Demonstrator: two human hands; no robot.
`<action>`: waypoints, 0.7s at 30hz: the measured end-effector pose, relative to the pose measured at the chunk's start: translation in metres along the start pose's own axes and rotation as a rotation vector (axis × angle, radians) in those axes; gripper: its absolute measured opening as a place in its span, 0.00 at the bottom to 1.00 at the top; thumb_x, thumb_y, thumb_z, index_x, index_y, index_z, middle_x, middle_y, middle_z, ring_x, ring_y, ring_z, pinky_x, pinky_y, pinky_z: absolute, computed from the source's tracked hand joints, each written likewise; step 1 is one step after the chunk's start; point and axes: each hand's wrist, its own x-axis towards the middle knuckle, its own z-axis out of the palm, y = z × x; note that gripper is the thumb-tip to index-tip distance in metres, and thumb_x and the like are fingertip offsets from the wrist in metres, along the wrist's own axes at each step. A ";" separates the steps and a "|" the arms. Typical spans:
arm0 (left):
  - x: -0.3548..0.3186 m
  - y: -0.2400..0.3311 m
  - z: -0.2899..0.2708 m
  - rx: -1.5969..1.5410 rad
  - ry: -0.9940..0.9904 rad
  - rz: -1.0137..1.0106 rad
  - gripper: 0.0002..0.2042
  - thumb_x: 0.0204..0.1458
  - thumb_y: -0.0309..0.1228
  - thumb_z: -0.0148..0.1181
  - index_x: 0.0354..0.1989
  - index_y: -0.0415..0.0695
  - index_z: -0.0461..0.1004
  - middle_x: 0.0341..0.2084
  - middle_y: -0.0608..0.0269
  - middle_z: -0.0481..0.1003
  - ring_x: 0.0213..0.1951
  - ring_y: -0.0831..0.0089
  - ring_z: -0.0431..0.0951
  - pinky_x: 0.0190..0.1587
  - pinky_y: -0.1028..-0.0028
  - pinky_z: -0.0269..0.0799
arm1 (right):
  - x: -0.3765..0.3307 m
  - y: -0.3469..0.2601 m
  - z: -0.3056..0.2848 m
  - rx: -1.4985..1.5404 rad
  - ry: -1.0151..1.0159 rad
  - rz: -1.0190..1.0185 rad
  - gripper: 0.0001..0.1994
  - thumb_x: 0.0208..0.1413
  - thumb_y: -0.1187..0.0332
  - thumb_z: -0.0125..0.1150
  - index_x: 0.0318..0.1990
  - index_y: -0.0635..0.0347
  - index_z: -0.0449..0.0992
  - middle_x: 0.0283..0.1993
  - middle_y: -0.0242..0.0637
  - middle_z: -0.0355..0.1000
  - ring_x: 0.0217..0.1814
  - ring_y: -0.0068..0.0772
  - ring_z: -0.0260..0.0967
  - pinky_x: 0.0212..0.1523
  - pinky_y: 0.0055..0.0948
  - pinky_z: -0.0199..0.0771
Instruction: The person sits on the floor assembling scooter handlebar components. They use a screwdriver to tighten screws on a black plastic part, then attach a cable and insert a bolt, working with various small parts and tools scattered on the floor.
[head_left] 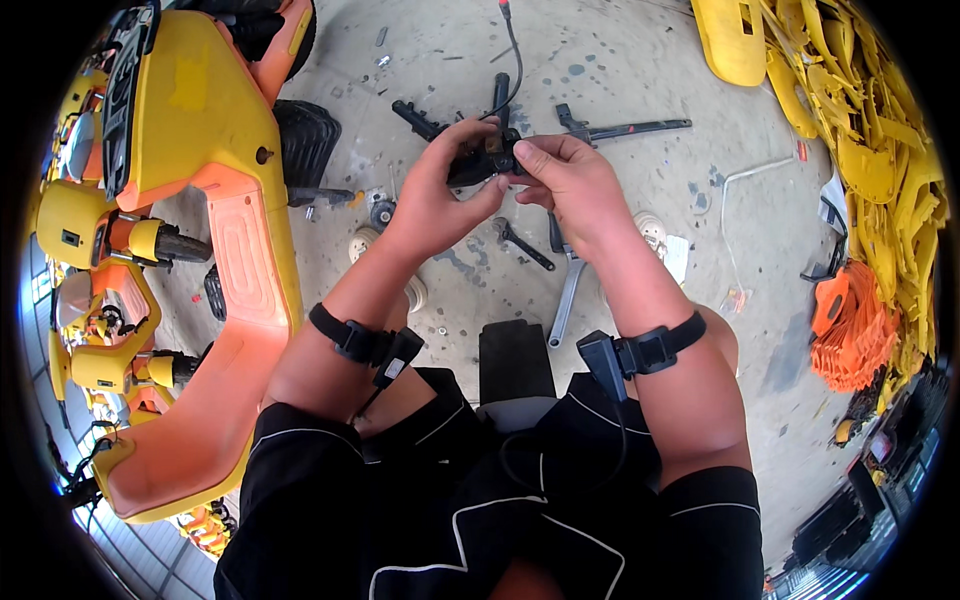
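In front of me, both hands hold a small black mechanical part (482, 168) over the floor. My left hand (440, 200) grips its left side, fingers curled over the top and thumb below. My right hand (572, 185) pinches its right end between thumb and fingers. From this spot a thin black cable (519, 62) with a red tip runs up and away. Black tubular metal pieces (418, 121) show just behind my hands; whether they join the held part I cannot tell. Below my hands on the floor lie a black adjustable wrench (527, 248) and a long silver wrench (567, 302).
A yellow and orange scooter body (245, 235) stands close on my left, with more scooters (75, 222) beyond. Yellow plastic panels (868, 165) and orange panels (852, 335) are piled at right. A black bar (640, 130) and a round black part (381, 213) lie on the floor.
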 end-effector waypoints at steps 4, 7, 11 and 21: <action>-0.004 0.008 0.009 0.092 0.015 -0.056 0.27 0.49 0.22 0.69 0.58 0.38 0.65 0.55 0.58 0.72 0.54 0.72 0.73 0.58 0.70 0.70 | -0.003 0.009 -0.001 0.007 0.056 -0.037 0.15 0.61 0.66 0.64 0.46 0.70 0.71 0.41 0.41 0.75 0.38 0.30 0.78 0.40 0.27 0.80; -0.003 0.003 0.016 0.061 0.053 -0.140 0.28 0.48 0.23 0.71 0.57 0.38 0.65 0.53 0.58 0.72 0.53 0.72 0.73 0.57 0.71 0.71 | -0.005 0.012 0.001 0.072 0.082 -0.072 0.13 0.62 0.67 0.61 0.46 0.71 0.71 0.41 0.41 0.74 0.38 0.28 0.76 0.42 0.28 0.81; 0.002 0.007 0.024 -0.112 0.118 -0.097 0.29 0.47 0.23 0.73 0.57 0.39 0.65 0.49 0.58 0.72 0.51 0.72 0.73 0.55 0.72 0.72 | -0.007 0.009 0.000 0.088 0.072 -0.171 0.11 0.64 0.70 0.59 0.46 0.70 0.72 0.42 0.40 0.72 0.39 0.27 0.75 0.43 0.27 0.81; 0.005 0.012 0.031 -0.177 0.103 0.045 0.45 0.44 0.22 0.74 0.68 0.45 0.49 0.55 0.49 0.71 0.55 0.66 0.74 0.58 0.66 0.72 | -0.014 0.002 -0.009 0.026 0.054 -0.232 0.10 0.63 0.72 0.58 0.47 0.69 0.72 0.46 0.41 0.71 0.39 0.27 0.75 0.43 0.26 0.81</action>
